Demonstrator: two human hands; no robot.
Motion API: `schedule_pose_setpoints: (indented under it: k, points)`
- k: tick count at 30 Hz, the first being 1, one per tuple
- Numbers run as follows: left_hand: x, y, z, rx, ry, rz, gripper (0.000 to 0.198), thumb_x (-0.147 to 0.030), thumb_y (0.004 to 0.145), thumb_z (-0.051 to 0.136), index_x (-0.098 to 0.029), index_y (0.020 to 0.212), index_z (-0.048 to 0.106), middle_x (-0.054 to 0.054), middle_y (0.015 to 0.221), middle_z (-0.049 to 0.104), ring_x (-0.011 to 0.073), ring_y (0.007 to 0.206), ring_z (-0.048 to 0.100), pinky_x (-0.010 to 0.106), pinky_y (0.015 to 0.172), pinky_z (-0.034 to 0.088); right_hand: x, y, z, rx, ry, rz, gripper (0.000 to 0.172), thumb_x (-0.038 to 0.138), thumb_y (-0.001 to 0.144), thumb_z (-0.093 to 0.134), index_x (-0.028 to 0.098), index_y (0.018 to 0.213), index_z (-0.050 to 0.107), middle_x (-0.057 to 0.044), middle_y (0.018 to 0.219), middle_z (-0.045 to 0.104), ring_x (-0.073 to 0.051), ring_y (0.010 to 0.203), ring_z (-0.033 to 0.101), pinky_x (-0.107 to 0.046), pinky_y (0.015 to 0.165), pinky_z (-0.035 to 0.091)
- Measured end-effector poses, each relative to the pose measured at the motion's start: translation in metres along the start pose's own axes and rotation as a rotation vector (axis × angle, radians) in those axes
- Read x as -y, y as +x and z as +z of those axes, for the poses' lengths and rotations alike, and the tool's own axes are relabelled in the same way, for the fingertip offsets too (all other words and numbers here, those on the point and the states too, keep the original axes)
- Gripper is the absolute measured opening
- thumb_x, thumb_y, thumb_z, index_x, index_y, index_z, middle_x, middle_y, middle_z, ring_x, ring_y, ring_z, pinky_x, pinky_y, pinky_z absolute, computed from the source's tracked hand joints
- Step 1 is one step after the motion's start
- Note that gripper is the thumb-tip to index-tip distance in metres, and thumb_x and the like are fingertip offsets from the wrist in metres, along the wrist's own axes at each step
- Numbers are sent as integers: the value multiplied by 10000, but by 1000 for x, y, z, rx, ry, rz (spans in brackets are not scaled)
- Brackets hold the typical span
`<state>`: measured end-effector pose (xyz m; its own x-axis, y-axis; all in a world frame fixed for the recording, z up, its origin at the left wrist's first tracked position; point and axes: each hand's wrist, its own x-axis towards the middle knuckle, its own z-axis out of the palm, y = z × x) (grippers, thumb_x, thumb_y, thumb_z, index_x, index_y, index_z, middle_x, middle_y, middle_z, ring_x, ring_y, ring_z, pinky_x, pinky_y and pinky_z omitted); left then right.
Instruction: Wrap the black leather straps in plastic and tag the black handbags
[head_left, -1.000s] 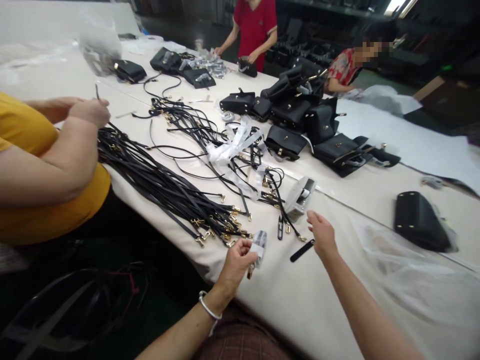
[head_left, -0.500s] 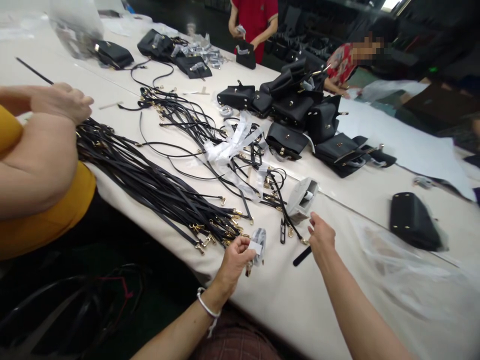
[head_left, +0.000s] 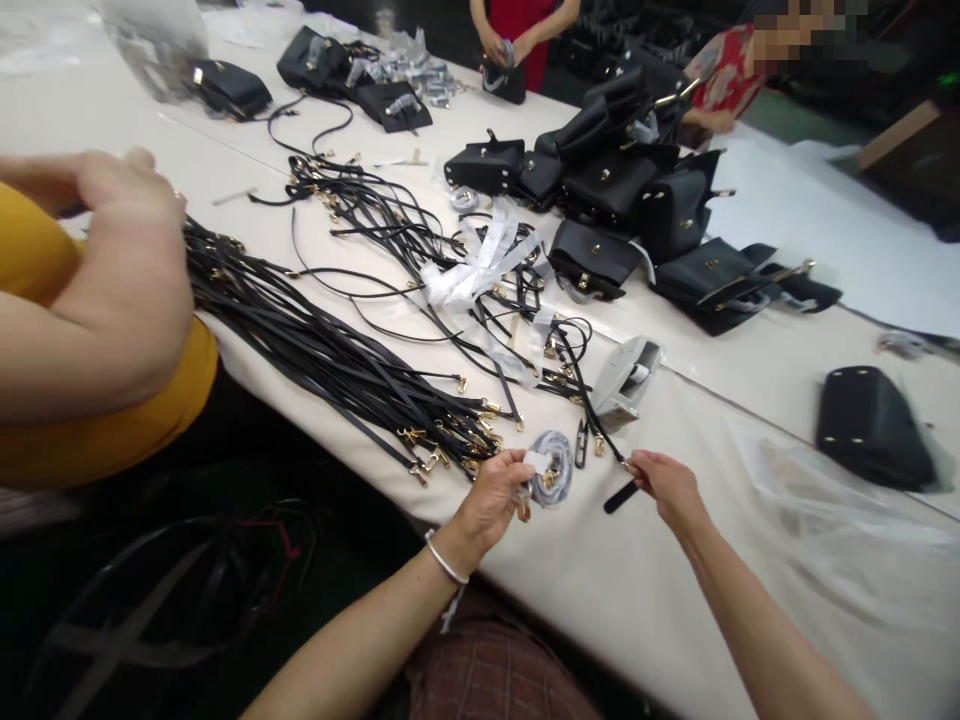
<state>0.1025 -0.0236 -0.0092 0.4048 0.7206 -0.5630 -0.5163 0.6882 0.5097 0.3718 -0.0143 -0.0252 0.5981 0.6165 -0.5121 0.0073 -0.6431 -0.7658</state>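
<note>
Pinched in left hand [head_left: 491,495]: round plastic-wrapped coil [head_left: 561,468], gold metal hardware [head_left: 552,480].

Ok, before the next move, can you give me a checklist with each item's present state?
1. Left hand holding the wrapped coil: ok.
2. White tag visible at the left fingertips: ok.
3. Right hand gripping the strap end: cannot tell; the fingertips meet it in this view.
4. Snips apart from both hands: ok.
5. Space beside the right hand free: not ok, a black strip lies there.
</note>
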Motion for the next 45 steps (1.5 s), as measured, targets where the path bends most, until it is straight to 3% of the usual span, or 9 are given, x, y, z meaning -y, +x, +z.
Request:
schedule_pose_setpoints:
  k: [6, 9, 17, 23, 27, 33, 39, 42, 45]
  points:
    - [6, -4, 10, -28, 133, 94, 325, -281, 613, 745, -130, 861, 599, 16, 695, 652, 85, 476, 522, 190, 383, 329, 35, -99, 10, 480, -84, -200, 379, 477, 703, 809, 169, 906, 724, -21, 711, 677, -162, 665, 595, -285, 647, 497]
    - [8, -7, 16, -23, 190, 138, 298, -275, 643, 734, -134, 860, 588, -2, 665, 637, 65, 442, 469, 188, 383, 322, 51, -122, 26, 551, -178, -319, 332, 485, 712, 786, 178, 808, 705, -12, 669, 653, -153, 640, 568, -277, 606, 460]
    - [18, -15, 19, 6, 174, 122, 294, -270, 646, 735, -130, 858, 587, 6, 685, 631, 74, 469, 491, 179, 372, 313, 32, -103, 39, 531, -182, -297, 427, 512, 610, 821, 216, 672, 518, 22, 542, 611, -136, 506, 528, -250, 502, 392]
    - [19, -12, 12, 91, 28, -13, 432, -298, 611, 786, -162, 951, 558, -22, 701, 595, 86, 480, 523, 182, 385, 377, 7, -91, 46, 401, -171, -293, 486, 542, 550, 811, 226, 575, 443, 90, 450, 433, -85, 449, 339, -227, 455, 261]
    - [16, -5, 11, 45, 45, 45, 408, -284, 630, 766, -177, 948, 535, -10, 758, 607, 95, 517, 538, 185, 393, 371, -1, -85, 37, 301, -190, -310, 389, 544, 594, 781, 218, 615, 569, 50, 521, 534, -127, 522, 433, -260, 509, 340]
    - [19, 0, 18, -46, 399, 360, 207, -206, 675, 719, -175, 822, 576, -25, 737, 564, 81, 601, 494, 192, 535, 407, 3, -99, 33, 250, -257, -360, 351, 567, 693, 705, 224, 756, 746, -34, 821, 727, -242, 838, 627, -339, 801, 475]
    - [20, 8, 16, -116, 278, 319, 245, -227, 651, 730, -176, 826, 567, -22, 721, 597, 91, 586, 509, 194, 527, 388, 7, -107, 33, 15, -150, -288, 488, 598, 626, 736, 234, 949, 696, -35, 858, 721, -229, 747, 635, -328, 651, 515]
    - [16, 8, 14, -104, 184, 277, 255, -216, 642, 719, -162, 842, 569, -5, 749, 626, 97, 611, 548, 195, 549, 413, 11, -116, 28, -55, -185, -460, 381, 582, 709, 694, 252, 898, 710, -44, 884, 722, -237, 760, 631, -357, 706, 523]
    - [17, 6, 16, -107, 194, 297, 268, -249, 666, 731, -165, 856, 562, -10, 749, 618, 85, 580, 531, 184, 509, 402, 11, -130, 40, 38, -250, -725, 275, 510, 801, 647, 278, 914, 743, -58, 951, 741, -266, 879, 653, -407, 880, 510]
